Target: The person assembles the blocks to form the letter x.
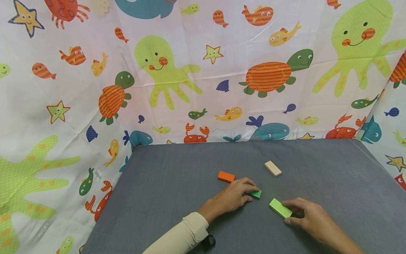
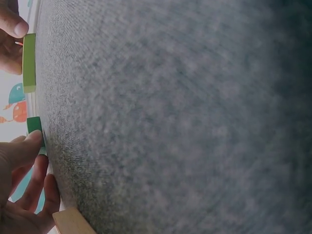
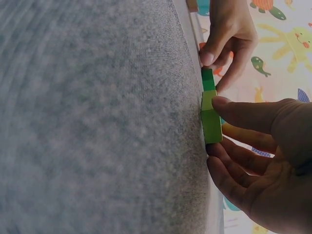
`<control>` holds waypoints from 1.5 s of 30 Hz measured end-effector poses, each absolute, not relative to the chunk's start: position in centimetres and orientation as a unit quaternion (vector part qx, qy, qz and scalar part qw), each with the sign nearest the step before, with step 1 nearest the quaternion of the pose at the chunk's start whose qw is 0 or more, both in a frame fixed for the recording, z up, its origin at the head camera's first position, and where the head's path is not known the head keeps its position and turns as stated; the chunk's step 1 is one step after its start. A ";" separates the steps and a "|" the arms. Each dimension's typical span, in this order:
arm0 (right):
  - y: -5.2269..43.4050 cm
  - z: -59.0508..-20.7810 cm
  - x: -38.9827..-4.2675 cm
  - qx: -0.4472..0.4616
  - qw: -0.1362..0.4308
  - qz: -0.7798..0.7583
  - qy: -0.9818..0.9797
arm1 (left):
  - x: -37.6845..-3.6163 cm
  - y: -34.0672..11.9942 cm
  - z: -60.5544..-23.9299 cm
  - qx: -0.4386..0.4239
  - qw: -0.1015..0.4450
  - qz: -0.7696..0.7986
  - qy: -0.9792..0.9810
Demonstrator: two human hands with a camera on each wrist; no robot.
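On the grey table, my left hand point(image 1: 234, 194) pinches a dark green block point(image 1: 256, 194) between thumb and fingertips, covering its left part. To the right of it, my right hand point(image 1: 312, 218) holds a light green block point(image 1: 280, 208) by its right end, thumb point(image 3: 243, 114) on one side and fingers on the other. The light green block lies at a slant with its far end pointing toward the dark green one, and a short gap of cloth separates them in the head view. An orange block point(image 1: 226, 176) lies just behind the left hand, partly overlapped by it.
A plain wooden block point(image 1: 272, 168) lies farther back, beyond both hands. Behind the grey table point(image 1: 158, 197) hangs a white curtain point(image 1: 190, 81) printed with sea animals, reaching along the left and right sides too. A small black object point(image 1: 209, 241) sits by the left sleeve.
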State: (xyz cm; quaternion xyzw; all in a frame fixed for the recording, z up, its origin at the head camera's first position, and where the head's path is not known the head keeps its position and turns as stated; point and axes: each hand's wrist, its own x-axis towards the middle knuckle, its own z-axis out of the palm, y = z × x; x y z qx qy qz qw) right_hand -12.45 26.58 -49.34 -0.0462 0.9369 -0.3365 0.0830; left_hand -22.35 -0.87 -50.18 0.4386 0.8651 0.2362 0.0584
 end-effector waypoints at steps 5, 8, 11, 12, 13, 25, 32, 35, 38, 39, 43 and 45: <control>26.6 -49.3 -12.4 -0.052 0.077 -0.334 0.938 | -22.3 -0.8 -50.2 0.435 0.059 0.248 0.864; 26.5 -49.2 -12.3 -0.052 0.072 -0.332 0.939 | -22.4 -0.8 -50.2 0.431 0.061 0.257 0.863; 26.4 -49.2 -12.3 -0.048 0.070 -0.329 0.940 | -22.5 -0.7 -50.3 0.428 0.062 0.260 0.863; 26.4 -49.2 -12.3 -0.049 0.069 -0.328 0.941 | -22.5 -0.7 -50.3 0.427 0.062 0.260 0.864; 26.4 -49.1 -12.4 -0.049 0.068 -0.328 0.941 | -22.5 -0.7 -50.3 0.425 0.062 0.258 0.865; 26.3 -49.0 -12.5 -0.051 0.064 -0.324 0.943 | -22.5 -0.4 -50.1 0.407 0.062 0.231 0.882; 26.3 -49.2 -12.3 -0.064 0.045 -0.316 0.946 | -22.4 -0.4 -50.0 0.404 0.067 0.229 0.883; 26.4 -49.4 -12.1 -0.075 0.029 -0.316 0.945 | -22.4 -0.4 -50.0 0.408 0.068 0.229 0.881; 26.4 -49.4 -12.0 -0.077 0.025 -0.316 0.945 | -22.5 -0.5 -50.2 0.414 0.067 0.232 0.878; 26.4 -49.4 -12.1 -0.075 0.027 -0.316 0.945 | -22.5 -0.6 -50.2 0.415 0.067 0.232 0.877; 26.5 -49.3 -12.3 -0.055 0.047 -0.310 0.948 | -22.6 -0.7 -50.3 0.419 0.063 0.235 0.875; 26.5 -49.2 -12.4 -0.048 0.048 -0.307 0.949 | -22.7 -0.8 -50.4 0.418 0.062 0.236 0.875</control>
